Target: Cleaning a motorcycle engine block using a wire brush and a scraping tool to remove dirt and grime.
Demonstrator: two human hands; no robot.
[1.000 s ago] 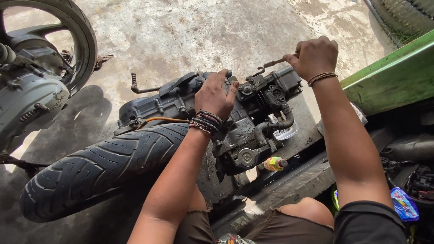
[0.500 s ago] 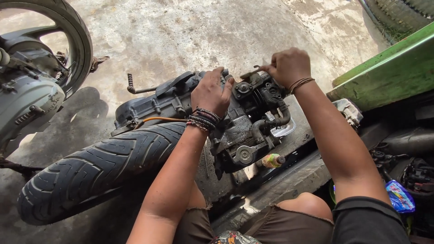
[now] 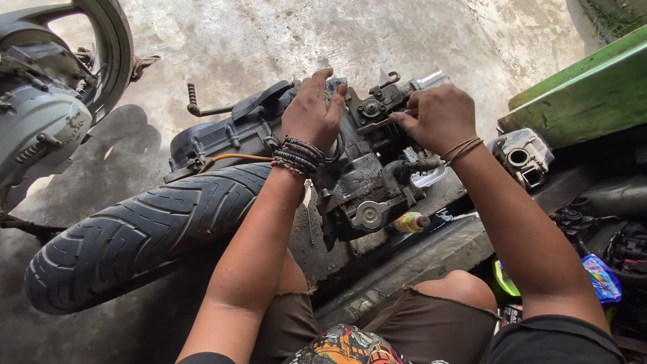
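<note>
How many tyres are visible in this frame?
2 for certain. One tyre lies on the concrete beside the engine that the left hand rests on; another wheel's tyre stands at top left. Others may be out of frame.

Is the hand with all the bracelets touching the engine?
Touching. In the head view, the left hand lies flat on top of the engine, its fingers pressed against the metal with no gap showing.
</note>
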